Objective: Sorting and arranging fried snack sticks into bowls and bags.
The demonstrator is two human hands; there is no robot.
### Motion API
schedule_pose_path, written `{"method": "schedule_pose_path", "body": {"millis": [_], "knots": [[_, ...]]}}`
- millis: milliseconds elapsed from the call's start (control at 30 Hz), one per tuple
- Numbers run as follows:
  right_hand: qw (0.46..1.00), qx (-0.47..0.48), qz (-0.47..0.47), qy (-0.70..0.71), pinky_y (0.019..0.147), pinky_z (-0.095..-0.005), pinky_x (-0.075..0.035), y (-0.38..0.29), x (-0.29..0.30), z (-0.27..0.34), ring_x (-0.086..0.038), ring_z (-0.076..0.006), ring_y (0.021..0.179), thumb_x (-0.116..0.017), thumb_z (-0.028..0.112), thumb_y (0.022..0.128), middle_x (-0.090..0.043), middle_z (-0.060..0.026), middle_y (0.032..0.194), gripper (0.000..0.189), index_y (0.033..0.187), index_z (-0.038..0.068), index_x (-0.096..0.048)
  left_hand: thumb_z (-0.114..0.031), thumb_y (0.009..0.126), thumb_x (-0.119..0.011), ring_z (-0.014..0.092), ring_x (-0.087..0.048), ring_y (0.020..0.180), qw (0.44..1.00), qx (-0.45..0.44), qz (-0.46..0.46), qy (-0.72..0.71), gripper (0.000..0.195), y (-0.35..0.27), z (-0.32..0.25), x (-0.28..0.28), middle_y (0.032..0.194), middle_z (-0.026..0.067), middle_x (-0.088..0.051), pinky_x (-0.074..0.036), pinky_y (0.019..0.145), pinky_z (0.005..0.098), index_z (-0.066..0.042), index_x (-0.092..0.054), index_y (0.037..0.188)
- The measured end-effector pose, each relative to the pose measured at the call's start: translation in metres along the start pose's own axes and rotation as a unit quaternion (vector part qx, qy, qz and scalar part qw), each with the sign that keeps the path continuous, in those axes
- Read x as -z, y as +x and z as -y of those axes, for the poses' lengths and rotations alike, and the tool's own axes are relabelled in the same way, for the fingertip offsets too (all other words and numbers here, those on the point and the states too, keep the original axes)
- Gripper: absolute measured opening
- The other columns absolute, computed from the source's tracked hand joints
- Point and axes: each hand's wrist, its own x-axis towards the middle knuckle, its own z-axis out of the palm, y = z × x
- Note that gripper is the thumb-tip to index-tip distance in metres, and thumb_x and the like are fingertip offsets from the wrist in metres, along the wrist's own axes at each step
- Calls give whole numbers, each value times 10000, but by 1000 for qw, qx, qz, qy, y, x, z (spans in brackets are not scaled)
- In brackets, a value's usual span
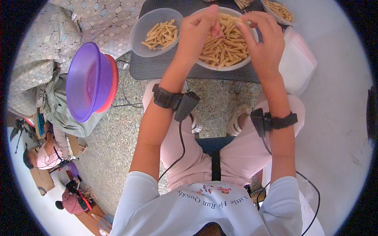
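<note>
A large white bowl [226, 68] full of short, thin tan snack sticks [224, 50] stands on a dark folding table [165, 66]. My left hand [200, 26] is over the bowl's left side, fingers bent near the sticks; whether it pinches one is unclear. Over the right side, my right hand [261, 35] has thumb and forefinger close together around the end of what looks like a tan stick. Left of my left hand, a translucent plastic bowl [137, 39] holds a smaller heap of the same sticks [162, 34].
Behind the large bowl at the right is another container of sticks [279, 11]. Clear plastic bags [296, 62] lie at the table's right. A purple plastic basin [82, 82] stacked with a red one [113, 85] is on the left. Two people sit farther off, lower left.
</note>
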Motion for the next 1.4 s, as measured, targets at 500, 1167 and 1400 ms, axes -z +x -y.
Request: {"method": "schedule_pose_path", "body": {"millis": [500,1167,1400], "knots": [[913,-309,81,253,666,-324,-456,-8,-19,3,-563,-160,665,-509,305,946,-604,-92,692,365,833,-23,-622,-297,693,-757,216,-531,611,883,-320,-98,330,268,-4,-8,2,630,23,-547,-352,641,347,-82,-597,685],[899,-284,177,284,798,-355,-463,-20,-32,-7,-623,-267,864,-432,294,966,-655,-177,932,375,997,-30,-618,-198,720,-717,179,-577,626,818,-450,-31,357,157,-2,-8,1,645,-12,-573,-400,640,317,-130,-578,701],[883,-332,191,272,787,-358,-465,-22,-32,-26,-625,-257,840,-437,335,963,-662,-157,895,399,938,-5,-645,-235,812,-613,155,-529,574,963,-200,-84,159,177,-3,-7,-6,593,-8,-515,-387,613,311,-136,-528,692]]}}
